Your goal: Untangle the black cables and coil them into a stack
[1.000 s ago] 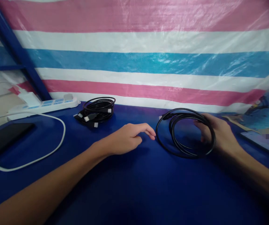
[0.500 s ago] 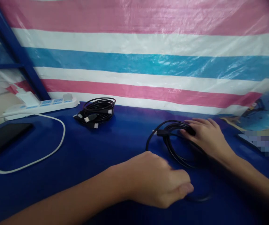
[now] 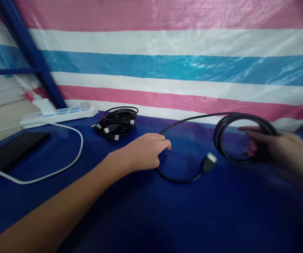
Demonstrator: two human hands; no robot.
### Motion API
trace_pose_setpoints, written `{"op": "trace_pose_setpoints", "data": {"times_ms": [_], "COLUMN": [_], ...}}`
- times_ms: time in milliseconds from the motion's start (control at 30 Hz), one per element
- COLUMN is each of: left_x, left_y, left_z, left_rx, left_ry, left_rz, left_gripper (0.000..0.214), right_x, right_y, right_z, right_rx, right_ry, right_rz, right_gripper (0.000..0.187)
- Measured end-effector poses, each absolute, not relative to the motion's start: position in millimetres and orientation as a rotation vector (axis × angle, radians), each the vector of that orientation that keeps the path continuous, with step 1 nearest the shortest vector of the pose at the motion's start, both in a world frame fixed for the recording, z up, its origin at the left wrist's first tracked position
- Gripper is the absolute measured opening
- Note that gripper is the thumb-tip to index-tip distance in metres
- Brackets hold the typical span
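Note:
A black cable [image 3: 221, 138] with a rectangular plug, HDMI-like in shape, runs between my two hands. My right hand [image 3: 278, 147], blurred, grips its coiled loops at the right, raised off the table. From the coil a single strand stretches left to my left hand [image 3: 147, 151], whose fingers are closed round it. Beyond that hand the strand curves back right and ends in the plug [image 3: 208, 162], its light-coloured tip pointing up and right. Left of centre lies a pile of coiled black cables [image 3: 119, 121] with several plug ends showing.
At the back left a white power strip [image 3: 80, 113] holds a white charger [image 3: 44, 105]. A white cord [image 3: 80, 147] loops over the blue table [image 3: 167, 218] near a black phone-like slab [image 3: 21, 144]. Behind stands a striped plastic sheet [image 3: 167, 66], beside a blue metal post [image 3: 30, 52].
My right hand has lifted the coil and carried it right. My left hand has moved left and farther from me with the strand, so the plug end now hangs loose between the hands.

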State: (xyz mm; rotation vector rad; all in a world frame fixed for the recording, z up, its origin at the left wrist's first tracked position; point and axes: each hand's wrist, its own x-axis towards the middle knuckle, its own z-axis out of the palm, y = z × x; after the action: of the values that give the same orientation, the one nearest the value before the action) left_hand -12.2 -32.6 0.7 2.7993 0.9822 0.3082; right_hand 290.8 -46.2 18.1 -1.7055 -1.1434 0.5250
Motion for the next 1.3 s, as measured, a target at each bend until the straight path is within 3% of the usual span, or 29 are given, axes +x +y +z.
{"op": "trace_pose_setpoints", "data": {"times_ms": [200, 400, 467, 567, 667, 800, 967, 1167, 1233, 1300], "left_x": [4, 9, 8, 15, 24, 30, 33, 32, 27, 21], "left_y": [-41, -47, -51, -60, -66, -69, -73, -62, -55, -49], "left_z": [-12, -4, 3, 5, 0, -4, 4, 3, 4, 7], "left_rx": [2.863, 2.416, 2.296, 2.120, 1.725, 1.355, 1.087, 1.050, 1.036, 1.045], "left_ry": [0.596, 0.694, 0.675, 0.717, 0.760, 0.829, 0.691, 0.920, 0.945, 0.939], "left_rz": [0.522, 1.521, 1.398, 0.859, 0.626, 0.717, 0.679, 1.042, 1.183, 1.242], "left_gripper": [0.052, 0.034, 0.036, 0.051, 0.045, 0.017, 0.022, 0.021, 0.021, 0.019], "right_x": [286, 245, 234, 224, 218, 218, 220, 225, 228, 230], "right_y": [-46, -66, -73, -81, -84, -84, -89, -104, -103, -98], "right_z": [8, -2, -3, -2, -4, -10, -9, -20, -24, -25], "right_rx": [-1.474, -1.488, -1.527, -1.551, -1.578, -1.615, -1.589, -1.546, -1.562, -1.594], "right_ry": [-0.981, -1.239, -1.340, -1.538, -1.632, -1.774, -1.979, -2.006, -2.012, -1.929], "right_rz": [0.755, 0.896, 0.924, 0.969, 0.986, 0.835, 0.619, -0.179, -0.123, 0.300], "right_gripper": [0.014, 0.023, 0.025, 0.025, 0.025, 0.030, 0.030, 0.057, 0.061, 0.055]}}
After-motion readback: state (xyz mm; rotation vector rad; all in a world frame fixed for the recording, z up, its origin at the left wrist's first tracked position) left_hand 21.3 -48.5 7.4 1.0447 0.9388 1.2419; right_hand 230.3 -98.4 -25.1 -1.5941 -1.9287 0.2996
